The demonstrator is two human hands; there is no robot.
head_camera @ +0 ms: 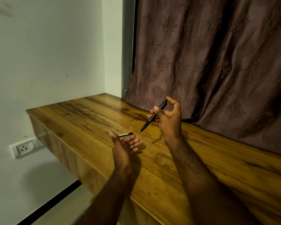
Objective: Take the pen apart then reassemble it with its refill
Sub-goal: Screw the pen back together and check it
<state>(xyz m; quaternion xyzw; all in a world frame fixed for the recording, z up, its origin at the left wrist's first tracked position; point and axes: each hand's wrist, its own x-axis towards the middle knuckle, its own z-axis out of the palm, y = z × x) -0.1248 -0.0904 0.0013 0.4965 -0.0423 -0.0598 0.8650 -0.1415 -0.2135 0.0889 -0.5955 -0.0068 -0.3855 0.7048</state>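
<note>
Your right hand (168, 116) grips the black pen (153, 118) above the desk (91, 117), thumb pressed across the barrel and the index fingertip curled at the top end. The pen slants down to the left, its tip hanging just over the wood, clear of your other hand. Your left hand (124, 146) sits lower and nearer you, palm turned inward, fingers loosely curled and grasping nothing. Just past its thumb tip a small dark piece with a pale band (125, 135) lies on the desk; you cannot tell whether the thumb touches it. A curtain (217, 62) hangs behind the desk.
</note>
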